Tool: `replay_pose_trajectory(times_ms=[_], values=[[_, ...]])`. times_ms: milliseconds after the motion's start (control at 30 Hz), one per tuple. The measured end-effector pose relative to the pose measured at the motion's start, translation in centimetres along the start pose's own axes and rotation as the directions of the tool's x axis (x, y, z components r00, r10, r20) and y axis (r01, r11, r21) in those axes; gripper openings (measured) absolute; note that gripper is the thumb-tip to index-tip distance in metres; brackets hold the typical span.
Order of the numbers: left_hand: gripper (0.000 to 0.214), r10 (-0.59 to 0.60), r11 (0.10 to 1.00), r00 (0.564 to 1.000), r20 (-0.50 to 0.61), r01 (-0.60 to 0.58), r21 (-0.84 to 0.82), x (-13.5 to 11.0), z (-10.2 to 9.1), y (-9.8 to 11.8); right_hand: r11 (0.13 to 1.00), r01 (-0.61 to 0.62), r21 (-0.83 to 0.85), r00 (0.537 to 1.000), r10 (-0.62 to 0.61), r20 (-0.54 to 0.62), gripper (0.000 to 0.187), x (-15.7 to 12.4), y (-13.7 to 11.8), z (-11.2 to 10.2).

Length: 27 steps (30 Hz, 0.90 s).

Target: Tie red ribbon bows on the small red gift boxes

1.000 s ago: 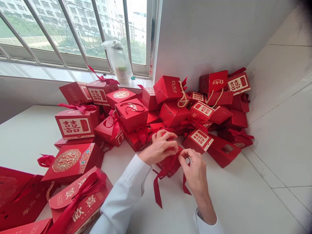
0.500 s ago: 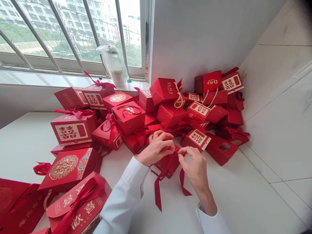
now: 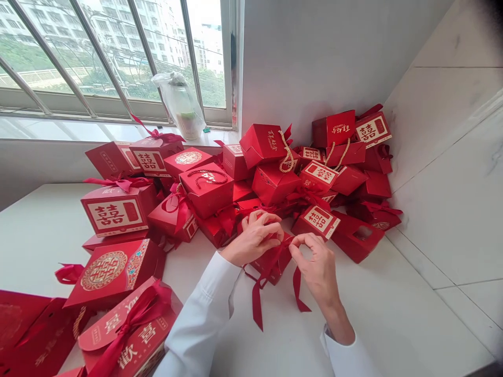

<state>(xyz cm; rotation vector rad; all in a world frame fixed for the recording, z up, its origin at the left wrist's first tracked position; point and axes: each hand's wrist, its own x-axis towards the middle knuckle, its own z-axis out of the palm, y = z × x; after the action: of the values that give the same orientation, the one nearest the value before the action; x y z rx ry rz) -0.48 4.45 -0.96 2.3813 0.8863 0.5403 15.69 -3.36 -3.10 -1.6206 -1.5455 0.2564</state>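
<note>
The left hand [image 3: 255,240] is covering most of the box [image 3: 275,266]; the ribbon [image 3: 257,301] is vanishing between that hand and the right hand [image 3: 320,267]. Both sleeves [image 3: 204,314] are running off the bottom edge. The frame is cutting the lower-left boxes [image 3: 23,330]. The bag [image 3: 181,104] is blurring its contents.

The small box [image 3: 280,267] at the worktop's [image 3: 393,324] middle was plain red, its ribbon [image 3: 256,306] a darker red. The worktop was white, like both sleeves [image 3: 204,319]. Along the far edge the pile of boxes [image 3: 271,183] was red; the large box [image 3: 118,212] carried a cream label with red characters, and gold cord handles [image 3: 286,157] showed. Near the left edge, 1 flat box [image 3: 113,269], also red, bore a round gold medallion.
</note>
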Motion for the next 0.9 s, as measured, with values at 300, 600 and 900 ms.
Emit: replay_pose_trajectory(times_ms=[300, 600, 900], values=[[0.009, -0.022, 1.000, 1.000, -0.001, 0.022, -0.001, 0.1, 0.0, 0.1, 0.991, 0.135, -0.010, 0.990, -0.135, 0.049, 0.010, 0.6, 0.1, -0.4], [0.011, -0.021, 0.999, 1.000, -0.003, 0.021, -0.028, 0.0, -0.3, -0.2, 0.999, -0.039, 0.038, 0.998, 0.041, -0.039, 0.012, 0.0, 1.2, -1.2], [0.012, -0.019, 1.000, 1.000, 0.001, 0.019, 0.000, -0.1, -0.2, -0.3, 0.991, -0.019, 0.130, 0.997, 0.010, 0.072, 0.010, 0.9, 0.4, -0.5]])
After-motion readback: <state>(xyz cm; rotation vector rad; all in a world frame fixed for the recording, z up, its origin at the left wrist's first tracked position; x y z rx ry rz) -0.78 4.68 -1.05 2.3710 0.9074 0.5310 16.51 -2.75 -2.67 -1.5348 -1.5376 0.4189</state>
